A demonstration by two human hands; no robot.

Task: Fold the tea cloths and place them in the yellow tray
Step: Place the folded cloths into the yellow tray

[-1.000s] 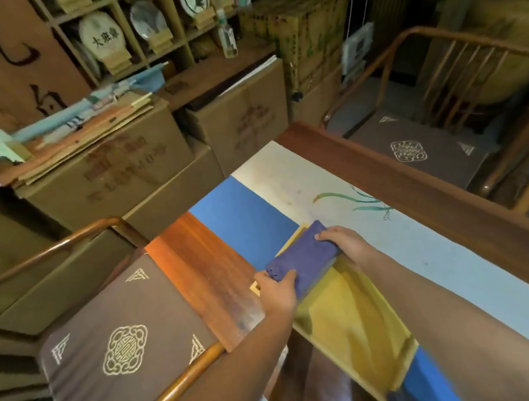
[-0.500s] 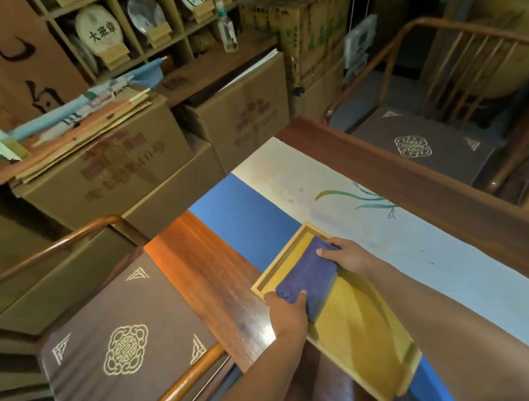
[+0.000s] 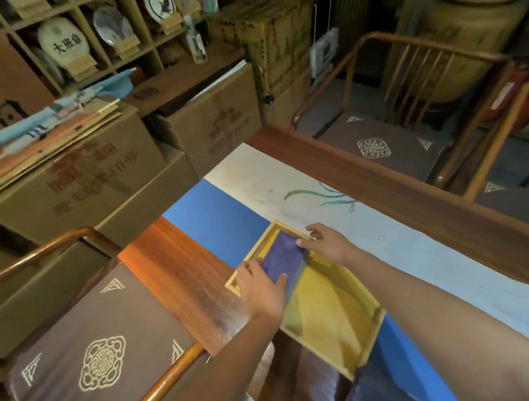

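Note:
A folded purple tea cloth (image 3: 283,257) lies flat in the far end of the yellow tray (image 3: 368,328), which sits on the table's blue and white runner. My left hand (image 3: 262,288) rests on the cloth's near left corner, thumb on the fabric and fingers over the tray's rim. My right hand (image 3: 327,242) touches the cloth's far right edge with its fingertips, fingers spread. The rest of the tray floor is bare yellow.
A cushioned wooden chair (image 3: 88,353) stands close at the left, its armrest by my left forearm. Another chair (image 3: 389,147) stands beyond the table's far edge. Cardboard boxes (image 3: 100,170) and shelves fill the back. More cloth (image 3: 363,393) lies near the bottom edge.
The purple cloth went from being held above the tray's end to lying flat inside it. Both hands lowered with it and now rest on its edges.

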